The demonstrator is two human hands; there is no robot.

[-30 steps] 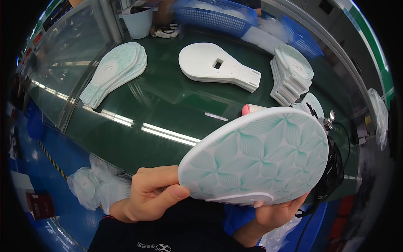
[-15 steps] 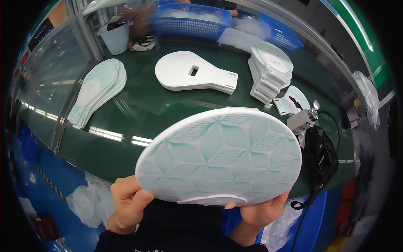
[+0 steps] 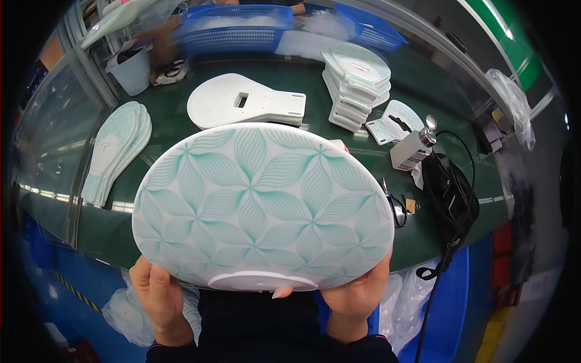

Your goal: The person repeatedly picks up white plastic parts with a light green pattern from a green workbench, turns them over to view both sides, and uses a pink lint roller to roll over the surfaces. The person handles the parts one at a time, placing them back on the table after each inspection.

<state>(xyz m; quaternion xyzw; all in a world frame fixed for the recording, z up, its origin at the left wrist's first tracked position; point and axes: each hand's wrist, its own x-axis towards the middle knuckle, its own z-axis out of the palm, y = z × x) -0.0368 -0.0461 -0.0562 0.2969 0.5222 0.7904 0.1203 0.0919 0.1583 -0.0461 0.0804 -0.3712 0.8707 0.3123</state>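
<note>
I hold up a large oval white panel [image 3: 260, 206] printed with a teal leaf pattern, close to the camera and above the near edge of the dark green table [image 3: 175, 145]. My left hand [image 3: 158, 297] grips its lower left rim. My right hand [image 3: 357, 296] grips its lower right rim, with a fingertip under the white lip at the bottom middle. The panel hides most of the table's near middle.
A white paddle-shaped part [image 3: 242, 106] lies flat behind the panel. A pile of patterned panels [image 3: 115, 151] lies at the left, a stack of white parts [image 3: 357, 85] at the back right. A white bottle [image 3: 411, 148], black cables [image 3: 451, 199] and blue baskets [image 3: 236, 27] are also there.
The patterned panel has swung from the right to the centre and come nearer the camera, now facing it squarely. Both hands have settled under its lower rim.
</note>
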